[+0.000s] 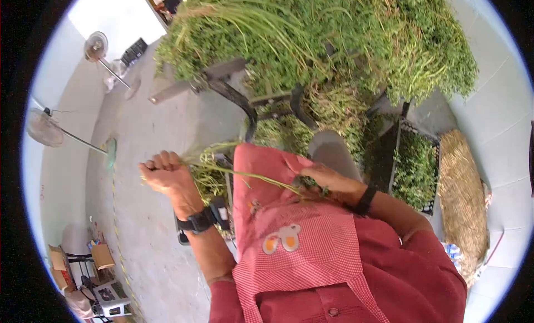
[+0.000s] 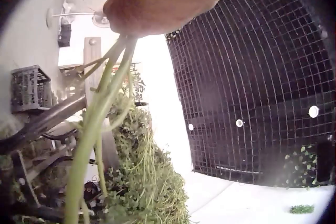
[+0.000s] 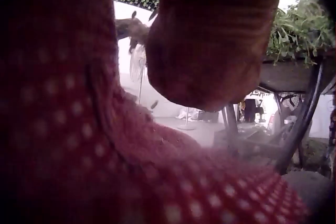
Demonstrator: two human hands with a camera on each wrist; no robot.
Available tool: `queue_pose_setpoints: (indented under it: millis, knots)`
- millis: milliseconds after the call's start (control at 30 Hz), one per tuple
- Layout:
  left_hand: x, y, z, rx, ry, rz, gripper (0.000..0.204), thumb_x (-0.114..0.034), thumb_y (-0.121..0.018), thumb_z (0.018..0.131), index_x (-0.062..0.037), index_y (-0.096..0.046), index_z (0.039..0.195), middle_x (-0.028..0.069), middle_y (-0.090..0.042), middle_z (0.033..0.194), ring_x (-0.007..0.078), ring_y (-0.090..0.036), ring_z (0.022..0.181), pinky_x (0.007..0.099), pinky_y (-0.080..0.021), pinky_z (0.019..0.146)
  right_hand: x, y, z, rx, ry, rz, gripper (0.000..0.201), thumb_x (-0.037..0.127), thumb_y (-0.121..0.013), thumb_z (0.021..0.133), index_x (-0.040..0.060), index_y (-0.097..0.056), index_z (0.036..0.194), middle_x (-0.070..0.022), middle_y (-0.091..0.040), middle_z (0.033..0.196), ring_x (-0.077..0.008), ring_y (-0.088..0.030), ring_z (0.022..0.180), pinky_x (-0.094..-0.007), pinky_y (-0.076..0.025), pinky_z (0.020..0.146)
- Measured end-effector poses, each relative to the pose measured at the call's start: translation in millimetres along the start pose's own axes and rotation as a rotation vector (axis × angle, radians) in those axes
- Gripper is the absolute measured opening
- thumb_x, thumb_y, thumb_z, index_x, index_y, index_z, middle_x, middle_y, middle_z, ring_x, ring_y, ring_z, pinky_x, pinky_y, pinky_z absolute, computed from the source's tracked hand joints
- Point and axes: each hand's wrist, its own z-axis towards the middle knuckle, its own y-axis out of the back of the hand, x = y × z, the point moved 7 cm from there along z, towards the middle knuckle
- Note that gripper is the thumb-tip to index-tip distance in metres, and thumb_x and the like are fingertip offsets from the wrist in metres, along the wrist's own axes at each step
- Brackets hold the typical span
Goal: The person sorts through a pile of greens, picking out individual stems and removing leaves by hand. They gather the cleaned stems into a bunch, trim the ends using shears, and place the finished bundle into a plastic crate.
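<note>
My left hand (image 1: 167,173) is raised to the left of the lap, its fingers curled round green plant stalks (image 2: 94,129). In the left wrist view the stalks run down from under the hand, thick and bare. In the head view a long stalk (image 1: 250,175) stretches across the red apron (image 1: 300,234) to my right hand (image 1: 331,180). That hand holds the stalk's darker, leafy end low over the lap. Close up, the right wrist view shows the hand dark against the checked apron cloth, with a withered bit (image 3: 134,28) of plant jutting out beside it; most of its fingertips are hidden.
A big heap of leafy green plants (image 1: 334,39) covers the table ahead, above black curved metal legs (image 1: 233,100). More greens fill a black crate (image 1: 431,173) at the right, beside a rolled straw mat (image 1: 461,195). Standing fans (image 1: 45,128) and a white stool (image 1: 111,299) are at the left.
</note>
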Motion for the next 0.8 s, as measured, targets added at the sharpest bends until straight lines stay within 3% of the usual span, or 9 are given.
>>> queue_pose_setpoints:
  millis: [67,133,167,300,400,467,567,700,800]
  knots:
    - [-5,-6,1,0.024,-0.025,-0.019,0.033,-0.027,-0.038,0.09,-0.0137,-0.028,0.061,-0.003,-0.017,0.049,0.0097,-0.013,0.042,0.0254,-0.012,0.037,-7,-5,4,-0.066,-0.003,-0.036,0.028,0.018,-0.045,0.09,0.0018,-0.057,0.11,-0.0018,-0.062,0.094,-0.0081,-0.054,0.081,-0.0222,-0.044,0.072]
    - [0,-2,0,-0.007,-0.017,0.011,0.031,-0.025,-0.038,0.088,-0.0137,-0.029,0.061,-0.0029,-0.017,0.049,0.0097,-0.013,0.042,0.0252,-0.012,0.037,3,-20,4,0.102,-0.062,0.062,0.036,0.026,-0.049,0.092,0.0029,-0.053,0.119,0.0043,-0.055,0.077,-0.0024,-0.045,0.064,-0.0158,-0.034,0.051]
    - [1,-1,0,-0.028,-0.018,0.023,0.029,-0.022,-0.039,0.087,-0.0137,-0.029,0.061,-0.0028,-0.017,0.049,0.0097,-0.013,0.043,0.0251,-0.013,0.037,19,-26,-6,0.133,-0.135,0.144,0.034,0.029,-0.048,0.092,0.0041,-0.058,0.112,-0.0005,-0.061,0.091,-0.0067,-0.054,0.078,-0.0195,-0.044,0.068]
    - [6,6,-1,-0.061,-0.018,0.042,0.026,-0.019,-0.039,0.085,-0.0141,-0.029,0.061,-0.0028,-0.017,0.05,0.0097,-0.013,0.043,0.0248,-0.013,0.038,27,-32,-9,0.176,-0.015,0.063,0.036,0.033,-0.049,0.091,0.0038,-0.06,0.108,0.0008,-0.061,0.089,-0.0057,-0.054,0.076,-0.0193,-0.043,0.067]
    - [8,9,0,-0.05,-0.004,0.028,0.025,-0.017,-0.04,0.084,-0.0138,-0.029,0.062,-0.0027,-0.017,0.05,0.0099,-0.012,0.043,0.0246,-0.013,0.037,2,-34,-13,0.294,-0.237,0.051,0.037,0.034,-0.049,0.091,0.0019,-0.062,0.105,0.0008,-0.062,0.089,-0.0057,-0.054,0.078,-0.0196,-0.043,0.07]
    - [9,10,1,-0.041,0.01,0.015,0.025,-0.017,-0.041,0.082,-0.0136,-0.028,0.062,-0.0026,-0.017,0.05,0.0101,-0.012,0.043,0.0245,-0.013,0.037,31,-43,-20,0.303,-0.129,0.058,0.031,0.031,-0.054,0.089,0.0041,-0.063,0.102,0.0069,-0.052,0.068,-0.0016,-0.041,0.056,-0.0171,-0.032,0.049]
    - [8,10,-2,-0.091,-0.024,0.052,0.025,-0.017,-0.043,0.081,-0.0138,-0.028,0.062,-0.0026,-0.018,0.05,0.0102,-0.013,0.043,0.0245,-0.013,0.037,29,-44,-14,0.321,0.015,-0.029,0.028,0.029,-0.057,0.088,0.0029,-0.064,0.098,0.0058,-0.055,0.069,-0.0021,-0.045,0.059,-0.0177,-0.034,0.051]
    - [10,14,-3,-0.101,-0.022,0.041,0.025,-0.018,-0.044,0.081,-0.0138,-0.029,0.063,-0.0026,-0.018,0.05,0.0101,-0.013,0.043,0.0246,-0.013,0.037,27,-38,-16,0.317,-0.046,-0.039,0.025,0.025,-0.058,0.087,0.0023,-0.064,0.095,0.004,-0.058,0.072,-0.0023,-0.048,0.062,-0.0188,-0.037,0.053]
    - [8,16,-2,-0.095,-0.025,0.052,0.024,-0.018,-0.044,0.082,-0.0139,-0.029,0.063,-0.0024,-0.019,0.05,0.0101,-0.013,0.042,0.0248,-0.014,0.037,5,-35,-12,0.337,-0.127,-0.053,0.027,0.025,-0.054,0.089,0.0004,-0.061,0.098,0.0011,-0.061,0.081,-0.0084,-0.054,0.073,-0.0237,-0.044,0.065]
